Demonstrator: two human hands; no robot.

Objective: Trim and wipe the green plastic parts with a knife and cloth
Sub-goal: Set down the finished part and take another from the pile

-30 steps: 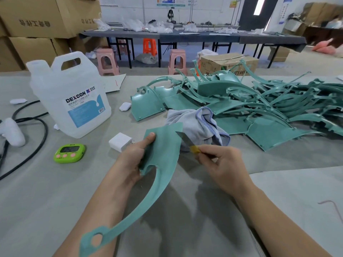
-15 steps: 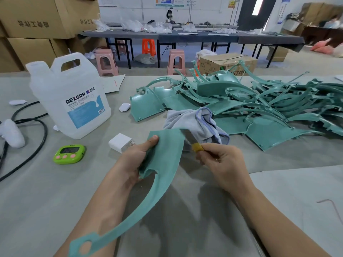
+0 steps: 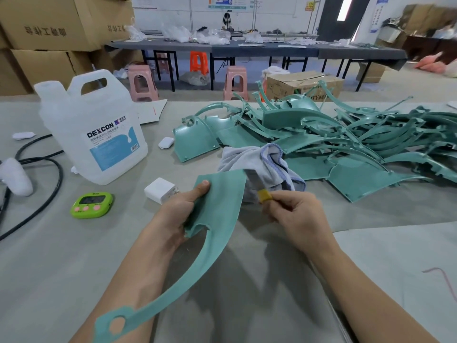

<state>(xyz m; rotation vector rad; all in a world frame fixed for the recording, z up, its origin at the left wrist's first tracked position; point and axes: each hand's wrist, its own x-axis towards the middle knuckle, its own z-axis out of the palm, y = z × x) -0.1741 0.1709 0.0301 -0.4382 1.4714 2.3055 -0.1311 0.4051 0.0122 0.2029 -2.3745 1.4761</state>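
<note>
Far left edge: a black cable (image 3: 47,167) loops over the grey desk (image 3: 49,256). A white rounded object (image 3: 14,178) lies on it at the frame's edge.
Jug: a translucent white plastic jug with a blue DEXCON label (image 3: 94,134) stands upright, well apart from the hands.
Timer: a lime-green digital timer (image 3: 92,204) lies in front of the jug, with grey desk surface showing all round it.
Charger: a white square plug block (image 3: 160,190) sits just beside the left thumb, apart from the held part's edge.
Left grip (image 3: 173,216): it is closed on the held part, with the thumb flat on the panel face near its left edge. The fingers are hidden behind the panel.
Held part: a green plastic part with a broad panel and a long curved strip (image 3: 220,206) is raised above the desk. Its looped end lies over the left forearm.
Knife: a knife with a grey blade and a yellow handle (image 3: 258,188) lies along the panel's upper right edge. The blade is blurred.
Cloth: a crumpled grey cloth with blue stitched trim (image 3: 257,159) lies on the desk just behind the panel and the knife.
Right grip (image 3: 294,214): the curled fingers pinch the knife's yellow handle.
Open room: grey desk surface shows between the forearms and left of the left forearm.
Right side: a pile of green plastic parts (image 3: 346,144) spreads to the frame edge, touching the cloth's far side.
</note>
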